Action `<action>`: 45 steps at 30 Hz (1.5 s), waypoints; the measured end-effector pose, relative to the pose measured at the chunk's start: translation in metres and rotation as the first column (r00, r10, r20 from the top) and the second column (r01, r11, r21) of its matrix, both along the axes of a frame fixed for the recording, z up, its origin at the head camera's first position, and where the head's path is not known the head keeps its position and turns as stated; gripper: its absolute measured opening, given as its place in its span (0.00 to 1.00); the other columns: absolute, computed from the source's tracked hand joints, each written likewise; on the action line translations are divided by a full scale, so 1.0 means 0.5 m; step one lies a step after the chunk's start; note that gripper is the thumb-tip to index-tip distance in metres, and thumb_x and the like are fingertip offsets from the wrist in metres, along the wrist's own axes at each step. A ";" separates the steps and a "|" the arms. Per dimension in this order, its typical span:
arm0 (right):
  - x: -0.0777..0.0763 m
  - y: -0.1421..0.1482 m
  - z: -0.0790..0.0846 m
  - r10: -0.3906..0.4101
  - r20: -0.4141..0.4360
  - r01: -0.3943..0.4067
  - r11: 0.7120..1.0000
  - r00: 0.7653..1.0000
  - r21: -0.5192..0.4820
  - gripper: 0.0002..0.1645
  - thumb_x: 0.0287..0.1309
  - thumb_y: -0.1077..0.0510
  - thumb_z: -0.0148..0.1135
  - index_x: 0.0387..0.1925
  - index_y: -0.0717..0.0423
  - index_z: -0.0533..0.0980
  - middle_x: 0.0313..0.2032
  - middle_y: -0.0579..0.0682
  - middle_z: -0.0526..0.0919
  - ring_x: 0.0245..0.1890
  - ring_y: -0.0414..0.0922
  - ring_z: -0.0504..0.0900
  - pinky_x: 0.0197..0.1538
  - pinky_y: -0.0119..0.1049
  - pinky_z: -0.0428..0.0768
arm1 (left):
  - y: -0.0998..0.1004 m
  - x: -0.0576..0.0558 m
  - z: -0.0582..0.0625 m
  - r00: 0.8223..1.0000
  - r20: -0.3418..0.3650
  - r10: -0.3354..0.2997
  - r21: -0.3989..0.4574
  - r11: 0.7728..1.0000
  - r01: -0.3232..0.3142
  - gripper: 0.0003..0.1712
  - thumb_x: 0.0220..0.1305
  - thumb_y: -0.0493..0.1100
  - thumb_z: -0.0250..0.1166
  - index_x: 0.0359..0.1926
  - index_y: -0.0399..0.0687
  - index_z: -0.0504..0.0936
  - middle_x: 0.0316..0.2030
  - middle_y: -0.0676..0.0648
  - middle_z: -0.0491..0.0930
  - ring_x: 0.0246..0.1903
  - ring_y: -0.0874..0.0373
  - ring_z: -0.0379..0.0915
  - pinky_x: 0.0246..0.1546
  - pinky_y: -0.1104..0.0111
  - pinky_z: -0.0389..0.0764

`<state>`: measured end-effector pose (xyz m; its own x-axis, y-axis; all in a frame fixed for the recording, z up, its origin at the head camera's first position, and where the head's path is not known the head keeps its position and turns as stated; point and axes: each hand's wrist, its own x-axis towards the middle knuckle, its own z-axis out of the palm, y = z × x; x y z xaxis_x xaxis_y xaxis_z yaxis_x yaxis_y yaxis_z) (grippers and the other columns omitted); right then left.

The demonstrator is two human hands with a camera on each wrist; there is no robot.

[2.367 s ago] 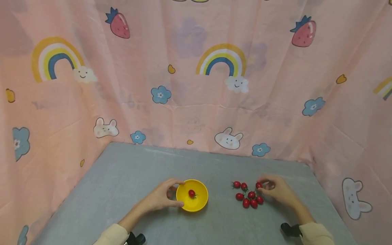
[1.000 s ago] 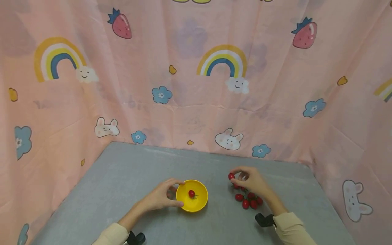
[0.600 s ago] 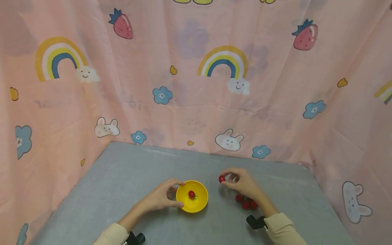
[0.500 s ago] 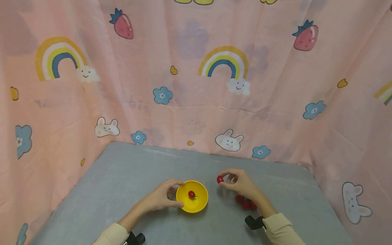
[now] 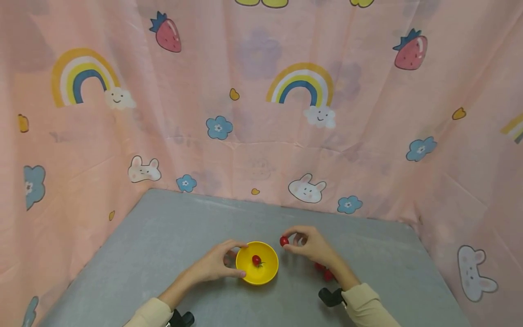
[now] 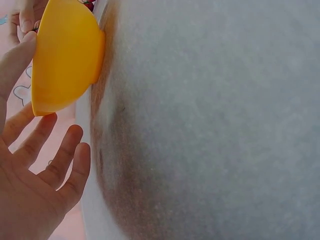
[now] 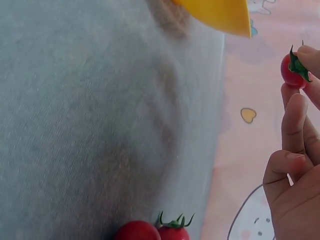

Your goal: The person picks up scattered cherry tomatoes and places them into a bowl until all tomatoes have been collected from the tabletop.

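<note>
My left hand (image 5: 214,263) holds the yellow bowl (image 5: 265,274) by its left side, thumb at the near rim and index finger at the far rim. In the left wrist view the bowl (image 6: 67,55) stands on the table, and the other fingers spread free of it. One cherry tomato (image 5: 256,260) with a green stem lies inside. Just right of the bowl and above the table, my right hand (image 5: 312,247) pinches another cherry tomato (image 5: 284,241) between thumb and fingertips. The right wrist view shows green leaves on this tomato (image 7: 291,72).
More cherry tomatoes (image 5: 328,275) lie on the grey table (image 5: 196,222) below the right forearm, which hides most of them. Two of these tomatoes (image 7: 138,231) show at the bottom of the right wrist view. A pink patterned curtain (image 5: 253,150) hangs around the table's back and sides.
My right hand has taken a tomato from the far right of the group and carried it left, over the others, close to the bowl. The left hand has stayed at the bowl.
</note>
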<state>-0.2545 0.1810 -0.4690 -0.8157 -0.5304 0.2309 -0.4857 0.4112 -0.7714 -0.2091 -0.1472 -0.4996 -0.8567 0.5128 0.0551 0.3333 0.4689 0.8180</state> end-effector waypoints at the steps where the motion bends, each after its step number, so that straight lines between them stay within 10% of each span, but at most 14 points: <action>1: 0.000 -0.002 0.000 0.002 -0.001 -0.002 1.000 1.000 0.002 0.15 0.59 0.55 0.76 0.47 0.50 0.84 0.41 0.41 0.84 0.34 0.45 0.78 0.40 0.36 0.79 | 0.000 0.000 0.000 1.000 0.000 0.000 0.000 1.000 0.000 0.36 0.58 0.50 0.78 0.66 0.50 0.76 0.61 0.51 0.74 0.50 0.54 0.75 0.48 0.60 0.80; 23: 0.034 -0.035 -0.012 0.133 0.057 -0.133 0.991 0.989 -0.005 0.13 0.61 0.55 0.74 0.47 0.51 0.85 0.42 0.41 0.85 0.32 0.44 0.79 0.37 0.38 0.78 | 0.001 0.004 0.004 1.000 -0.006 -0.001 0.003 1.000 0.001 0.36 0.58 0.49 0.78 0.66 0.49 0.76 0.61 0.49 0.74 0.51 0.52 0.74 0.47 0.59 0.80; 45: 0.034 0.020 -0.020 0.090 0.036 -0.090 0.996 0.995 0.008 0.15 0.59 0.65 0.73 0.47 0.56 0.83 0.41 0.54 0.85 0.31 0.47 0.80 0.34 0.37 0.77 | 0.002 0.003 0.002 1.000 0.016 -0.012 0.022 1.000 0.011 0.37 0.58 0.48 0.78 0.66 0.48 0.75 0.62 0.50 0.74 0.51 0.52 0.75 0.48 0.59 0.80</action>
<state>-0.2377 0.1909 -0.4788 -0.7723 -0.6039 0.1973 -0.4937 0.3750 -0.7846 -0.2076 -0.1462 -0.4984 -0.8516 0.5214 0.0530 0.3255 0.4468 0.8333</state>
